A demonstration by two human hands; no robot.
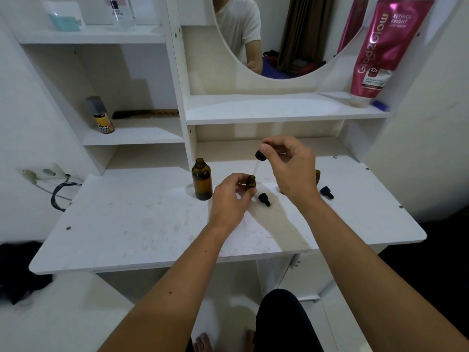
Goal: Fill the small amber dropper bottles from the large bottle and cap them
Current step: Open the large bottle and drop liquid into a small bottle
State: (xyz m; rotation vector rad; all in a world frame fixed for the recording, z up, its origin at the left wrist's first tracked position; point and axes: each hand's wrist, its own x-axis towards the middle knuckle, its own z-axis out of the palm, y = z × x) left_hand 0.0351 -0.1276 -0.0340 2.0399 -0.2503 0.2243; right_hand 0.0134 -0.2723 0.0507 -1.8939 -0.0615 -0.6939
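Note:
The large amber bottle stands uncapped on the white table, left of my hands. My left hand grips a small amber bottle, its open mouth up. My right hand pinches a black dropper cap above it; the clear glass pipette points down toward the small bottle's mouth. Two loose black dropper caps lie on the table, one just right of my left hand, another farther right. A second small amber bottle is mostly hidden behind my right hand.
Shelves rise behind the table: a spray can and comb at left, a pink lotion tube at upper right. A round mirror hangs at the back. A black cable dangles at the table's left edge.

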